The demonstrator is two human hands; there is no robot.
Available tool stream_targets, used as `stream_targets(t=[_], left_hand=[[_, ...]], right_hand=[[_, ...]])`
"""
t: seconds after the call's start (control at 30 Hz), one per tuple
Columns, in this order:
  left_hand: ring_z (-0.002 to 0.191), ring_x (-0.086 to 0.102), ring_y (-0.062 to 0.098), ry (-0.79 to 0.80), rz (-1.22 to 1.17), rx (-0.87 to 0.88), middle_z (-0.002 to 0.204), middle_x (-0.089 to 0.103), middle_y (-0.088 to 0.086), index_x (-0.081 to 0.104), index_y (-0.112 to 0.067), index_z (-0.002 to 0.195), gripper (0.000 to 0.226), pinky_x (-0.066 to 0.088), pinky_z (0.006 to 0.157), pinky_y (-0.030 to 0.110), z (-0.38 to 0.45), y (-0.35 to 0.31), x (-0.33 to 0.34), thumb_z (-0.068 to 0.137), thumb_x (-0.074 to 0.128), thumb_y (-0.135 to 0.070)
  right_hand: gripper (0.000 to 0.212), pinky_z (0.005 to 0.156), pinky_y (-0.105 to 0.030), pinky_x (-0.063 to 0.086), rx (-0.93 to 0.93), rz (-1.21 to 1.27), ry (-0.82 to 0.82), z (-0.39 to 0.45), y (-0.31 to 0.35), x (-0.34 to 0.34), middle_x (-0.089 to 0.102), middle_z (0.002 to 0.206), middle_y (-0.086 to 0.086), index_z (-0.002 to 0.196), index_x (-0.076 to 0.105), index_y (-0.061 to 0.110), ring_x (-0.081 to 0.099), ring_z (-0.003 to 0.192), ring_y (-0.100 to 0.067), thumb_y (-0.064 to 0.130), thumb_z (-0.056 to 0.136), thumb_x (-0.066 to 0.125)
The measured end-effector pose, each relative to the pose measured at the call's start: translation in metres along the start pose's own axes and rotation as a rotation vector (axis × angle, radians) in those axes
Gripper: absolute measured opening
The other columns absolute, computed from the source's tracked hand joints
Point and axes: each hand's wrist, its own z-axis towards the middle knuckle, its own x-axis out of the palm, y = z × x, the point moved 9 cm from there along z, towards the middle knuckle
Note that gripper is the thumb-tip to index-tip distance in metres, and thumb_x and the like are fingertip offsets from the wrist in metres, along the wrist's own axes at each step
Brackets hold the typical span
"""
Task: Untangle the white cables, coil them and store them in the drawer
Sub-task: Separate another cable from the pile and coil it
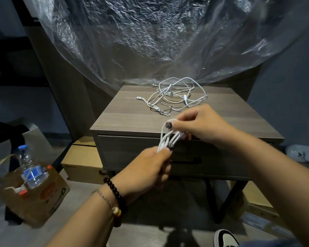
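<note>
A tangle of white cables (177,96) lies on the back part of the grey wooden nightstand top (128,120). In front of the nightstand I hold a folded bundle of one white cable (168,138) stretched between both hands. My left hand (150,168) grips its lower end, fingers curled round it. My right hand (198,123) pinches the upper loops between thumb and fingers. The nightstand's drawer (128,152) below the top is closed, its dark handle slot partly hidden behind my left hand.
Crinkled clear plastic sheeting (150,38) hangs behind the nightstand. A brown paper bag (36,198) holding a water bottle (29,168) stands on the floor at left. Flat cardboard boxes (82,164) lie under and beside the nightstand. A shoe (225,237) shows at the bottom.
</note>
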Motion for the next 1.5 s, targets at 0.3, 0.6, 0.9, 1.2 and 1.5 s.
stream_targets(t=[0.3,0.6,0.9,1.2,1.5], left_hand=[[0.038,0.026,0.007,-0.188,-0.407,0.147,0.051,0.029,-0.006,0.039,-0.019,0.070,0.028,0.020,0.043,0.023,0.012,-0.027,-0.045,0.098,0.037,-0.022],[0.037,0.026,0.007,-0.212,-0.452,0.170,0.050,0.029,-0.007,0.039,-0.019,0.070,0.029,0.020,0.043,0.023,0.015,-0.035,-0.056,0.098,0.037,-0.025],[0.037,0.026,0.008,-0.233,-0.400,0.150,0.051,0.030,-0.006,0.039,-0.019,0.071,0.027,0.022,0.042,0.023,0.013,-0.036,-0.066,0.097,0.039,-0.024],[0.038,0.025,0.008,-0.231,-0.433,0.115,0.052,0.029,-0.005,0.039,-0.019,0.071,0.027,0.020,0.043,0.022,0.009,-0.029,-0.066,0.098,0.037,-0.023],[0.038,0.023,0.006,-0.243,-0.591,0.092,0.052,0.027,-0.007,0.042,-0.019,0.071,0.031,0.019,0.038,0.018,0.007,-0.022,-0.071,0.099,0.040,-0.030]], right_hand=[[0.008,0.054,-0.030,0.054,0.227,0.078,-0.507,0.067,-0.011,-0.051,0.066,0.076,-0.014,0.081,0.069,0.002,0.069,0.063,-0.025,0.004,0.085,0.061],[0.011,0.080,-0.035,0.054,0.372,-0.114,-0.620,0.099,-0.030,-0.048,0.067,0.090,-0.011,0.085,0.065,0.010,0.063,0.084,-0.026,0.005,0.076,0.060],[0.021,0.077,-0.034,0.051,0.090,-0.702,-0.343,0.086,-0.044,0.005,0.067,0.090,-0.007,0.085,0.075,0.020,0.061,0.089,-0.028,0.036,0.081,0.063],[0.015,0.078,-0.029,0.036,0.001,-0.515,-0.532,0.083,-0.016,-0.022,0.057,0.103,-0.012,0.084,0.060,0.011,0.053,0.095,-0.026,0.018,0.094,0.051],[0.021,0.048,-0.016,0.038,0.035,0.088,-0.356,0.075,0.033,-0.054,0.066,0.081,-0.007,0.080,0.063,0.005,0.051,0.057,-0.012,0.021,0.093,0.056]])
